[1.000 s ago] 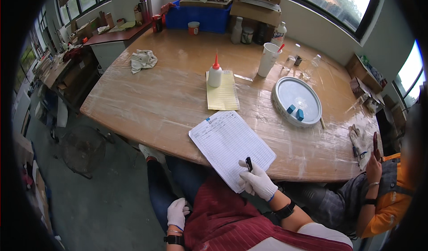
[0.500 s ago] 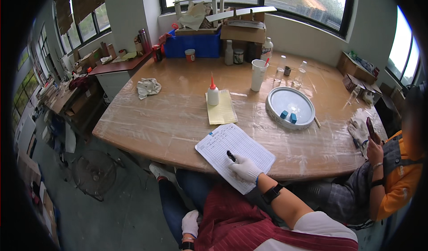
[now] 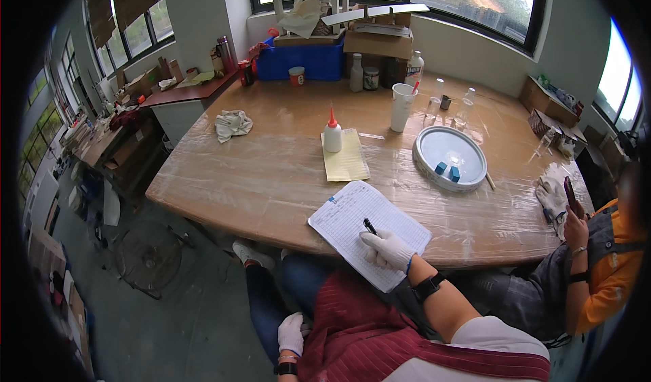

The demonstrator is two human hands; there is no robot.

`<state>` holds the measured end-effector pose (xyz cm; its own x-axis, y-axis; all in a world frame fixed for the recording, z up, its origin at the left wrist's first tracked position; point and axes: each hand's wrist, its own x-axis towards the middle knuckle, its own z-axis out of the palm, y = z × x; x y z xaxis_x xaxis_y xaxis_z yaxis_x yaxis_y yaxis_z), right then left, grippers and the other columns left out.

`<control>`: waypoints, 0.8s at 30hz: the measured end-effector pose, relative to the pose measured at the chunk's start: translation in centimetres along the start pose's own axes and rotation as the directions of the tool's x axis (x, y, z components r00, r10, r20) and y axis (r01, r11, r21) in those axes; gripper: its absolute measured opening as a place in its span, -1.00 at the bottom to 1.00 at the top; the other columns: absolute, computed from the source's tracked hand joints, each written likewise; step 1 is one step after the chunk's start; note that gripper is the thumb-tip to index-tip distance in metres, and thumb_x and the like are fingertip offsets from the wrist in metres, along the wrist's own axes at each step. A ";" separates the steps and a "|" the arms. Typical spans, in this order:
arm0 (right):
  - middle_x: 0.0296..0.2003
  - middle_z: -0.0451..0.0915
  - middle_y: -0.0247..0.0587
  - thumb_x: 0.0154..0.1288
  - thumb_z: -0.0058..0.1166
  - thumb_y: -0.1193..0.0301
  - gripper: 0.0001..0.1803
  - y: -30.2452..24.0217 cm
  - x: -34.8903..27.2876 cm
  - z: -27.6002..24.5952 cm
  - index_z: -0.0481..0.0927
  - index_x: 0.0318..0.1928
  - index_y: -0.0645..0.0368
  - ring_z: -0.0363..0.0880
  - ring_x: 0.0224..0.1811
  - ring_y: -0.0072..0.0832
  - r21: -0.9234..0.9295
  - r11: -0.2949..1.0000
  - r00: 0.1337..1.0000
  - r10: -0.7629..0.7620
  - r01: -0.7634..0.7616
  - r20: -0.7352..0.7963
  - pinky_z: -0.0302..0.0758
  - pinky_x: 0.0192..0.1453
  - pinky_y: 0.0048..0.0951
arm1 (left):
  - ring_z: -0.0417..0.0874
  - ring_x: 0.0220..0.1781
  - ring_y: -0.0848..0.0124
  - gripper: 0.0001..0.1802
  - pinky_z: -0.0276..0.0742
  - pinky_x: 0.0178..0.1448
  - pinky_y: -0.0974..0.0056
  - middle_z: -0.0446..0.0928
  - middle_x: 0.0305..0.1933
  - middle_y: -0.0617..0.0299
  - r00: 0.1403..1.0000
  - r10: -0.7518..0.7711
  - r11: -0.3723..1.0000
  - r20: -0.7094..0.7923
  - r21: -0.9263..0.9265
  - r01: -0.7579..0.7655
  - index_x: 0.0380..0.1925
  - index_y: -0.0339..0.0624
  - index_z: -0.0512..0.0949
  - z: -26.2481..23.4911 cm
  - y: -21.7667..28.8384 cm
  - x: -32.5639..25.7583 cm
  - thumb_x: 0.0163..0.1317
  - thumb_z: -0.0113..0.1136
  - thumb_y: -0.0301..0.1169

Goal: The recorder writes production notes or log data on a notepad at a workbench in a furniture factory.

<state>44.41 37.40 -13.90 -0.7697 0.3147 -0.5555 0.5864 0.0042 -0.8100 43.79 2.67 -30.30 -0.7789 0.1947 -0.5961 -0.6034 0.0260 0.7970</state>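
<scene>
My right hand [image 3: 389,250], in a white knit glove, is closed around a black pen [image 3: 369,226]. It rests over the lower right of a white clipboard [image 3: 349,212] holding a printed grid sheet, which overhangs the table's near edge. On my thigh, beside the dark red apron [image 3: 352,314], lies my gloved left hand [image 3: 292,332], with nothing visible in it; its fingers look loosely extended. Beyond the clipboard, a white squeeze bottle [image 3: 333,138] with a red nozzle stands on a yellow notepad [image 3: 349,165].
To the right, a round pale lid [image 3: 451,145] carries two blue blocks [image 3: 447,172]. A white cup [image 3: 401,107] and clear bottles [image 3: 465,107] stand behind it. A rag [image 3: 233,125] lies at left. At right sits a person in orange [image 3: 603,294], holding a phone [image 3: 569,193].
The view has shifted slightly, so the table appears farther right. My right hand's fingers are curled in more over the sheet, still holding the pen. My left hand stays on my thigh.
</scene>
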 end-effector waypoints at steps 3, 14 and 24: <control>-0.62 0.52 -0.33 0.48 -0.15 -0.08 -0.44 0.4 -0.7 -0.3 0.55 0.08 0.15 0.36 -0.73 -0.62 0.035 0.995 0.995 -0.098 0.097 0.004 0.29 -0.68 -0.53 | 0.66 -0.28 0.36 -0.64 0.63 -0.19 0.26 0.64 -0.23 0.14 1.000 0.027 0.995 0.010 0.099 -0.028 -0.01 -0.30 0.63 0.2 -0.2 -0.2 0.31 0.14 -0.29; -0.57 0.55 -0.25 0.44 0.04 0.17 -0.66 1.7 0.2 -0.4 0.57 -0.12 0.22 0.47 -0.65 -0.56 0.293 0.948 0.991 -0.135 0.124 0.017 0.36 -0.61 -0.49 | 0.65 -0.31 0.39 -0.60 0.61 -0.19 0.28 0.67 -0.24 0.14 0.996 0.085 0.962 0.005 0.260 -0.083 0.04 -0.30 0.61 0.2 0.7 -0.7 0.32 0.15 -0.27; -0.52 0.52 -0.28 0.38 0.12 0.18 -0.70 1.5 0.1 -0.3 0.50 -0.22 0.19 0.41 -0.65 -0.60 0.294 0.950 0.995 -0.092 0.101 -0.043 0.30 -0.64 -0.53 | 0.64 -0.34 0.41 -0.61 0.59 -0.21 0.31 0.66 -0.27 0.16 0.999 0.039 0.968 0.026 0.246 -0.044 0.04 -0.32 0.61 -0.5 1.1 -0.6 0.33 0.14 -0.29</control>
<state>45.25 37.78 -15.09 -0.8089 0.3535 -0.4699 0.4053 -0.2438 -0.8811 43.49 2.10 -29.12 -0.7970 0.2212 -0.5620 -0.5078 0.2582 0.8218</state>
